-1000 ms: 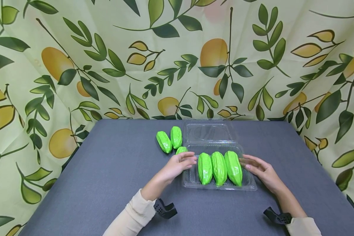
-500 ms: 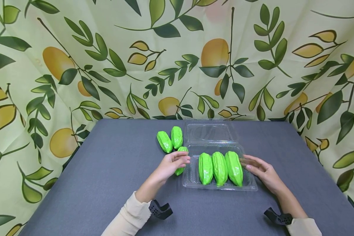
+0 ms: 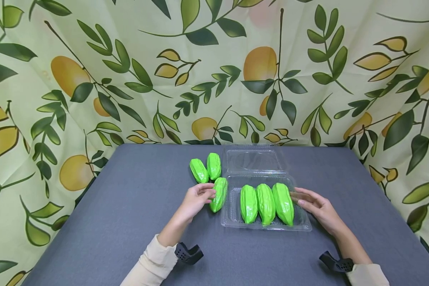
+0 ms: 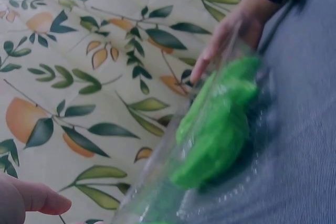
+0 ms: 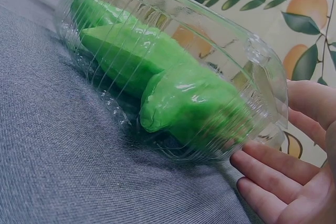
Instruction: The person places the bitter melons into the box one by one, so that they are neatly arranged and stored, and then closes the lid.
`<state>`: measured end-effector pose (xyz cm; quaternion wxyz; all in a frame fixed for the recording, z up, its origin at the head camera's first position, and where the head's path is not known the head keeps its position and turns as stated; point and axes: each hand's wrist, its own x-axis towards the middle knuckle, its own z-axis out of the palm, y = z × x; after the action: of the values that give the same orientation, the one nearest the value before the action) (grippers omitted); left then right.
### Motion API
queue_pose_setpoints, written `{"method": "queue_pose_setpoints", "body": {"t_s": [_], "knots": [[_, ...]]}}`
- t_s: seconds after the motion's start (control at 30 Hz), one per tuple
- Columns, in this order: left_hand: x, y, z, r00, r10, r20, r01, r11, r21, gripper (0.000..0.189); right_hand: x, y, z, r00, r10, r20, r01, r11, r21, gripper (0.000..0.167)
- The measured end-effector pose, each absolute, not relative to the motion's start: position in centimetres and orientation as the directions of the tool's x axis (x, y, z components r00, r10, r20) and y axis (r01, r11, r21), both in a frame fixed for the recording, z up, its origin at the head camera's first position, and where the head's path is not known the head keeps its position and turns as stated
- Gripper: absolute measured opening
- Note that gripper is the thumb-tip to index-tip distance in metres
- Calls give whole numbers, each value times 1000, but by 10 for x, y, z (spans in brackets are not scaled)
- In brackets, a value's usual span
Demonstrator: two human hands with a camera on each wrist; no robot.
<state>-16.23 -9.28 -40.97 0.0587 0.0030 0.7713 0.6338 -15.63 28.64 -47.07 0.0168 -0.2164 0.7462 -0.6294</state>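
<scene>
My left hand (image 3: 199, 198) is beside a glossy, bright green, ridged long fruit (image 3: 219, 194) on the table, its fingertips overlapping the fruit's left edge. Just to the right is a clear plastic clamshell box (image 3: 232, 222) with its lid (image 3: 254, 160) laid back. Three similar green fruits (image 3: 265, 204) lie side by side in it. My right hand (image 3: 316, 206) rests against the box's right side, fingers (image 5: 273, 174) extended at the outer wall. In the left wrist view only the thumb (image 4: 42, 198) and a sliver of the left hand show, away from the box.
Two more green fruits (image 3: 199, 171) lie on the grey tabletop (image 3: 146, 190) behind my left hand, left of the lid. A cloth (image 3: 214, 71) printed with leaves and fruit hangs behind the table and along its sides.
My left hand has drawn back to the left from the box's left edge, uncovering the fruit beside it. The right hand and the box have stayed put.
</scene>
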Motion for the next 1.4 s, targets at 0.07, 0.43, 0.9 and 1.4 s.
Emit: {"method": "queue_pose_setpoints", "body": {"t_s": [0.07, 0.43, 0.9, 1.4], "knots": [[-164, -95, -412, -996, 53, -72, -59, 216, 975, 31, -157, 286, -470, -905, -344, 248, -302, 113, -946, 41], [-173, -100, -428, -999, -2, -42, -40, 378, 925, 36, -156, 287, -471, -904, -349, 247, -300, 106, -948, 42], [-176, -99, -445, -984, 61, -167, -133, 370, 919, 55, -156, 286, -471, -906, -343, 250, -304, 116, -945, 42], [-177, -96, -449, -984, 71, -162, -127, 356, 926, 59, -156, 286, -472, -936, -296, 191, -259, 212, -942, 43]]}}
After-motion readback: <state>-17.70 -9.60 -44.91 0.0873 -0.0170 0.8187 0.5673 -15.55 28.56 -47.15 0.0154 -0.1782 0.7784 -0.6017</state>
